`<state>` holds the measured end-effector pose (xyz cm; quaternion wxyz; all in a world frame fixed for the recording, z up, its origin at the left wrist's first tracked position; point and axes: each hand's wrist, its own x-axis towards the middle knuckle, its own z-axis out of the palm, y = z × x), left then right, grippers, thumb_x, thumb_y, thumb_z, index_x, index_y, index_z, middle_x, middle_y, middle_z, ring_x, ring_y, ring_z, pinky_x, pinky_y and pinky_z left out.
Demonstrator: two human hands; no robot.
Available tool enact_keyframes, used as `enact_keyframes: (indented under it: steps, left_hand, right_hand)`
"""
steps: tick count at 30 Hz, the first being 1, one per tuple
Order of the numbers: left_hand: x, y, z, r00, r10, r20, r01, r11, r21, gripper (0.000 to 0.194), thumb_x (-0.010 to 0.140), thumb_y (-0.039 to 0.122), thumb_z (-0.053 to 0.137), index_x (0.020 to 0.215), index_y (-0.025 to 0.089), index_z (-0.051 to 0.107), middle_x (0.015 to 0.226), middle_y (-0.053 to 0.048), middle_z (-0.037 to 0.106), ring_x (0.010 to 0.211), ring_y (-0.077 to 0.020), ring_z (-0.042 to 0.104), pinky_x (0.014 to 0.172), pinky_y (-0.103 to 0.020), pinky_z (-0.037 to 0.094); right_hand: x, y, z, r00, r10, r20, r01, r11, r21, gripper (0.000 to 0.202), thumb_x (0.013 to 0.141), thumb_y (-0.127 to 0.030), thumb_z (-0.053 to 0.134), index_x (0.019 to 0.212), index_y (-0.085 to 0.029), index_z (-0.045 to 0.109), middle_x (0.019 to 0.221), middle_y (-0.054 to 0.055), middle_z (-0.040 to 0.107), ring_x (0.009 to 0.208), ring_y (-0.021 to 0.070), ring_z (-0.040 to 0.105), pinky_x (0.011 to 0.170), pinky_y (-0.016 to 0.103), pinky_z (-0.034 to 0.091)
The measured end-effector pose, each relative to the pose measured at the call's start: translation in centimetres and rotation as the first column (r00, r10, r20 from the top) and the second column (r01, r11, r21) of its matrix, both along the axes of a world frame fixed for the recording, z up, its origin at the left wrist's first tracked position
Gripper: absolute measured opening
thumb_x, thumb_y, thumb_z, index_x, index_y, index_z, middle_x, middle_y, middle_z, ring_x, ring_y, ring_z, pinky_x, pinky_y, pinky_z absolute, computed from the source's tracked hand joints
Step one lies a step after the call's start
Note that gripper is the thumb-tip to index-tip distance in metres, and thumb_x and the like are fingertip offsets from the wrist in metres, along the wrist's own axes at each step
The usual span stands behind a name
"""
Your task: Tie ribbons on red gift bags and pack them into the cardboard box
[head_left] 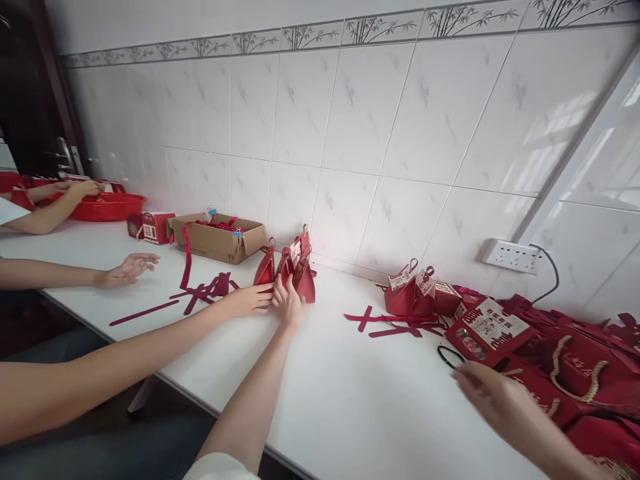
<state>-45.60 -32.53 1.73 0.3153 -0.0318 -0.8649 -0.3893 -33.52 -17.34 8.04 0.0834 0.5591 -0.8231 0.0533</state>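
Observation:
My left hand [289, 303] reaches up from the bottom centre, fingers stretched out and apart against the front of a cluster of small red pointed boxes [306, 283] standing near the wall. Another person's hand [247, 301] touches the same cluster from the left. Over at the right, my right hand [487, 387] is low above the table, blurred, beside a black loop [450, 357]; whether it holds anything cannot be made out. Red gift bags with rope handles [575, 363] lie next to it.
Red ribbon strips [400, 329] lie before more red pointed boxes [400, 297] on the white table [350, 400]. Further left are a cardboard box [215, 243], a person's open hand [127, 270] and a red basin [110, 208]. A power strip [510, 257] is on the wall.

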Motion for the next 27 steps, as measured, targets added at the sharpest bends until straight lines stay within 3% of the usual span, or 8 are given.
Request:
enact_keyframes:
  steps: [3,6,9,11,15,19,24,27]
  left_hand:
    - [-0.4,0.1,-0.5,1.0,0.011,0.008,-0.01,0.998,-0.06,0.062,0.074,0.009,0.057,0.133,0.023,0.042,0.15,-0.017,0.023,0.139,-0.034,0.022,0.104,-0.051,0.031]
    - [-0.5,0.4,-0.5,1.0,0.019,0.016,-0.017,0.994,-0.104,0.064,0.071,0.01,0.061,0.132,0.025,0.045,0.152,-0.017,0.019,0.139,-0.0358,0.023,0.103,-0.051,0.032]
    - [-0.5,0.5,-0.2,0.999,0.044,0.021,-0.041,0.993,-0.11,0.063,0.071,0.013,0.061,0.131,0.022,0.046,0.151,-0.019,0.019,0.136,-0.0384,0.026,0.1,-0.052,0.034]
    - [-0.5,0.5,0.2,0.998,0.062,0.011,-0.061,0.993,-0.1,0.06,0.073,0.014,0.059,0.131,0.02,0.045,0.151,-0.019,0.022,0.136,-0.0376,0.027,0.1,-0.052,0.034]
    - [-0.3,-0.1,1.1,0.991,0.134,-0.028,-0.135,0.99,-0.032,0.057,0.078,0.017,0.053,0.133,0.018,0.039,0.151,-0.017,0.021,0.137,-0.0337,0.025,0.104,-0.05,0.03]
    - [-0.5,-1.1,1.8,0.977,0.21,-0.03,-0.208,0.977,0.055,0.062,0.077,0.02,0.054,0.135,0.01,0.033,0.151,-0.022,0.019,0.139,-0.0341,0.02,0.106,-0.053,0.025]
    - [-1.2,-1.8,2.5,0.977,0.211,-0.002,-0.21,0.972,0.104,0.043,0.084,0.024,0.047,0.126,0.013,0.044,0.146,-0.019,0.034,0.136,-0.0306,0.029,0.107,-0.053,0.025]
    - [-1.4,-1.9,2.8,0.977,0.213,0.024,-0.214,0.968,0.132,0.038,0.085,0.023,0.045,0.122,0.014,0.05,0.146,-0.019,0.033,0.137,-0.03,0.029,0.108,-0.052,0.024]
  right_hand:
    - [4.3,4.7,-3.4,0.945,-0.324,0.029,0.321,0.912,-0.256,0.049,0.083,-0.049,0.038,0.048,-0.019,0.054,0.05,-0.007,0.041,0.038,0.0082,0.046,0.021,0.03,0.043]
    - [7.1,6.3,-6.5,0.804,-0.572,0.163,0.577,0.684,-0.446,0.041,0.084,-0.046,0.043,0.055,-0.021,0.056,0.051,-0.005,0.048,0.043,0.0118,0.051,0.028,0.028,0.045]
    - [8.3,5.2,-8.1,0.626,-0.699,0.346,0.744,0.401,-0.535,0.033,0.089,-0.041,0.04,0.068,-0.022,0.057,0.059,-0.002,0.056,0.049,0.0134,0.054,0.038,0.026,0.047]
    - [8.7,4.4,-8.4,0.555,-0.702,0.445,0.801,0.308,-0.513,0.029,0.09,-0.038,0.039,0.073,-0.023,0.055,0.062,-0.001,0.058,0.051,0.0137,0.054,0.043,0.026,0.048]
    - [9.2,4.5,-8.4,0.512,-0.666,0.543,0.848,0.29,-0.443,0.027,0.089,-0.037,0.039,0.072,-0.023,0.054,0.063,0.0,0.057,0.053,0.0141,0.051,0.048,0.025,0.045]
    - [9.3,4.9,-8.3,0.499,-0.644,0.58,0.858,0.271,-0.437,0.027,0.089,-0.037,0.038,0.074,-0.022,0.054,0.063,0.0,0.056,0.054,0.0144,0.05,0.05,0.026,0.044]
    - [9.4,4.5,-8.4,0.492,-0.617,0.615,0.869,0.302,-0.392,0.025,0.089,-0.034,0.038,0.074,-0.022,0.053,0.066,0.001,0.056,0.056,0.0142,0.049,0.051,0.025,0.042]
    - [9.5,4.5,-8.2,0.482,-0.615,0.624,0.876,0.31,-0.37,0.025,0.089,-0.034,0.037,0.074,-0.022,0.052,0.067,0.001,0.056,0.057,0.0144,0.049,0.053,0.026,0.042]
